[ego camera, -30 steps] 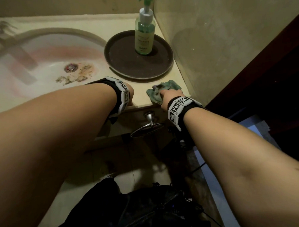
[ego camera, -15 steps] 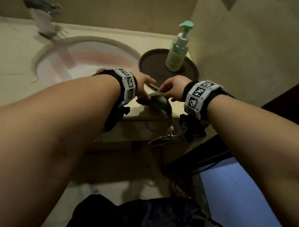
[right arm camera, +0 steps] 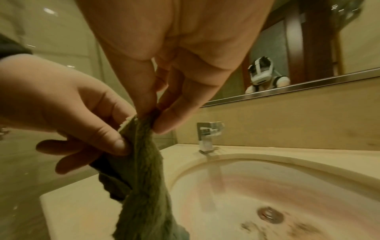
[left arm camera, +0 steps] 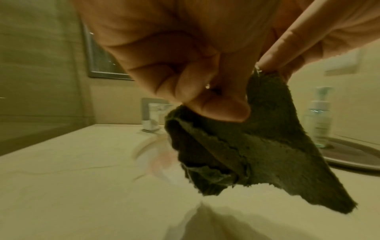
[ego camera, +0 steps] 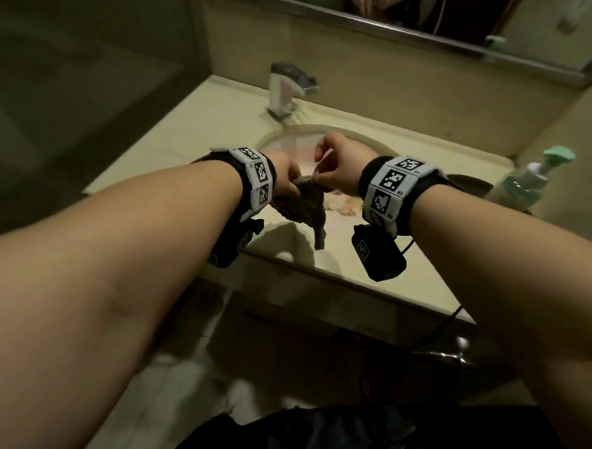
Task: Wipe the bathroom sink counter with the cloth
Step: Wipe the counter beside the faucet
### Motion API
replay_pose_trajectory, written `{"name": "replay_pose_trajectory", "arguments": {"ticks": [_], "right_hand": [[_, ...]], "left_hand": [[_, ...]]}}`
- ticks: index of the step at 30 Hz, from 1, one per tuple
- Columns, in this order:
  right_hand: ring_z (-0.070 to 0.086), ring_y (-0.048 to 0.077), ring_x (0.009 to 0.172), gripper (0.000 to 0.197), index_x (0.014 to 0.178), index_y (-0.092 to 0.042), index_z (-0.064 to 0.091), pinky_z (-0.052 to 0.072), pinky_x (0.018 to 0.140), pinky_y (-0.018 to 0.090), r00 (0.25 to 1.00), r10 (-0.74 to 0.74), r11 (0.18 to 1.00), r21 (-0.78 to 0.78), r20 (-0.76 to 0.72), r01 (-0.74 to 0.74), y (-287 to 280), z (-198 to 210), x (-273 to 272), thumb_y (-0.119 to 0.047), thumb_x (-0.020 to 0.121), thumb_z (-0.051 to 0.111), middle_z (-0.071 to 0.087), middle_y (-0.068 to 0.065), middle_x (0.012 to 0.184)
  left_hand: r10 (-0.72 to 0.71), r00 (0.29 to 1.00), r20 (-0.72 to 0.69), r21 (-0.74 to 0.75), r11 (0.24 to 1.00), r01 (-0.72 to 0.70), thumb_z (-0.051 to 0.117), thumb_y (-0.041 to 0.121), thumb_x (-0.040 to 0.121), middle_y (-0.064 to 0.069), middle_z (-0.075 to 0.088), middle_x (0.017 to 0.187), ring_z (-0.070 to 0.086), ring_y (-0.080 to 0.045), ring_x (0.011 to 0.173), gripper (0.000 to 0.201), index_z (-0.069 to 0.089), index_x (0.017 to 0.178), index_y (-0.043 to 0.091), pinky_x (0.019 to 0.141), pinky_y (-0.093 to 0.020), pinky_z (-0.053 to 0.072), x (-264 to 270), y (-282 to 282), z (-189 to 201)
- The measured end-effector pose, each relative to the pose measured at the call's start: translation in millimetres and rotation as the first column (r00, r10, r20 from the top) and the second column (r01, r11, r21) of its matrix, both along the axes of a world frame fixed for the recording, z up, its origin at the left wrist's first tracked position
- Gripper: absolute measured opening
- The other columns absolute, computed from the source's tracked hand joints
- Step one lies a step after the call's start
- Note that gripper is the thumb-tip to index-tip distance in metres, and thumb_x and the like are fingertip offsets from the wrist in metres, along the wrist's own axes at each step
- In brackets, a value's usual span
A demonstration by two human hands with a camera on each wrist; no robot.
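no legible text; soap bottle (left arm camera: 317,116) label too blurred

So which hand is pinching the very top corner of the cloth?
The right hand: its fingertips pinch the cloth at its top corner, while the left hand grips it lower down, at the side.

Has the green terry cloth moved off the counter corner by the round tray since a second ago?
Yes. The green terry cloth now hangs lifted above the beige counter's front edge, left of the round tray, pinched by both hands.

Left hand (ego camera: 286,176) and right hand (ego camera: 337,168) raised, fingertips pinching together.
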State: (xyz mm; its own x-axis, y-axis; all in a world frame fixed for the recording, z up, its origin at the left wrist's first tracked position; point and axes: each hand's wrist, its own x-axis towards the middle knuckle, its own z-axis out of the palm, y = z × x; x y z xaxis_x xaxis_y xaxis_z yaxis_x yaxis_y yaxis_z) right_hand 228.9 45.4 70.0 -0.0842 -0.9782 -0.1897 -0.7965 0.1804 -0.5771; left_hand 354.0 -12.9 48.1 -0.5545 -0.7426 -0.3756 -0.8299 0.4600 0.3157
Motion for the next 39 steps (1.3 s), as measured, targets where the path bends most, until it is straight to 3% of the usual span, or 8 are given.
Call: {"name": "replay_pose_trajectory", "arguments": {"ticks": [2,7,13,16,23,31,36,39], "right_hand": [[0.061,0.016,0.079,0.022,0.097,-0.018,0.043,0.048,0.057,0.021,0.998,0.056,0.998,-0.004,-0.012,-0.057,-23.6,1.3,23.8,-0.008,0.088,0.061,0.067,0.004,0.098],[0.059,0.016,0.084,0.031,0.119,-0.017,0.051,0.054,0.088,0.036,0.988,0.137,0.990,-0.002,-0.072,-0.138,-78.2,-8.1,84.1,-0.016,0.089,0.059,0.068,0.003,0.113],[0.063,0.025,0.100,0.038,0.131,-0.019,0.046,0.049,0.091,0.035,0.969,0.192,0.981,0.049,-0.156,-0.187,-128.7,-31.5,137.9,-0.025,0.094,0.051,0.068,0.005,0.116],[0.063,0.026,0.104,0.037,0.130,-0.020,0.048,0.049,0.095,0.036,0.962,0.193,0.977,0.131,-0.192,-0.169,-153.1,-46.4,151.8,-0.027,0.094,0.051,0.068,0.006,0.116],[0.059,0.028,0.114,0.038,0.131,-0.020,0.050,0.046,0.099,0.034,0.930,0.215,0.953,0.271,-0.300,-0.133,-191.3,-84.2,163.4,-0.030,0.094,0.049,0.063,0.007,0.126],[0.052,0.030,0.123,0.040,0.135,-0.015,0.046,0.042,0.100,0.035,0.886,0.298,0.911,0.381,-0.354,-0.154,-211.5,-127.2,174.8,-0.020,0.095,0.047,0.051,0.010,0.137],[0.032,0.032,0.137,0.050,0.142,-0.019,0.036,0.030,0.112,0.040,0.886,0.257,0.950,0.269,-0.387,-0.159,-217.8,-139.7,189.2,-0.036,0.096,0.042,0.030,0.011,0.149],[0.009,0.031,0.146,0.061,0.149,-0.020,0.021,0.017,0.117,0.048,0.861,0.317,0.932,0.299,-0.398,-0.205,-215.3,-148.3,197.8,-0.047,0.096,0.038,0.013,0.008,0.158]], "left_hand": [[0.069,0.997,0.022,-0.053,0.996,-0.068,0.057,0.026,0.092,-0.011,0.063,0.095,0.052,-0.019,0.082,0.031,0.063,0.116,0.008,0.074,-0.025,0.040,29.0,-17.4,5.1],[0.207,0.974,0.089,-0.140,0.971,-0.194,0.059,0.034,0.090,-0.003,0.057,0.087,0.051,-0.019,0.083,0.031,0.065,0.110,0.012,0.072,-0.025,0.037,94.7,-58.2,12.3],[0.293,0.947,0.129,-0.217,0.941,-0.261,0.053,0.036,0.093,-0.008,0.059,0.087,0.057,-0.028,0.087,0.035,0.065,0.107,0.005,0.072,-0.032,0.042,155.4,-103.2,17.1],[0.339,0.938,0.069,-0.263,0.913,-0.311,0.052,0.035,0.094,-0.015,0.064,0.102,0.060,-0.032,0.105,0.036,0.064,0.109,0.005,0.085,-0.035,0.047,174.9,-128.2,20.5],[0.431,0.891,-0.144,-0.228,0.861,-0.454,0.053,0.038,0.092,-0.012,0.065,0.111,0.058,-0.030,0.105,0.033,0.062,0.110,0.012,0.083,-0.034,0.045,206.3,-169.0,8.7],[0.265,0.952,0.152,-0.095,0.963,-0.252,0.051,0.040,0.093,-0.009,0.065,0.109,0.059,-0.027,0.101,0.032,0.062,0.110,0.015,0.083,-0.033,0.048,243.5,-147.9,-63.0],[0.337,0.913,0.230,-0.050,0.941,-0.335,0.035,0.063,0.090,-0.003,0.063,0.122,0.059,-0.024,0.111,0.058,0.066,0.115,0.021,0.090,-0.035,0.049,267.6,-137.6,-71.3],[0.406,0.897,0.172,-0.124,0.913,-0.390,0.032,0.057,0.094,-0.007,0.047,0.142,0.047,-0.026,0.128,0.059,0.051,0.133,0.017,0.105,-0.041,0.042,261.5,-136.4,-83.9]]}}
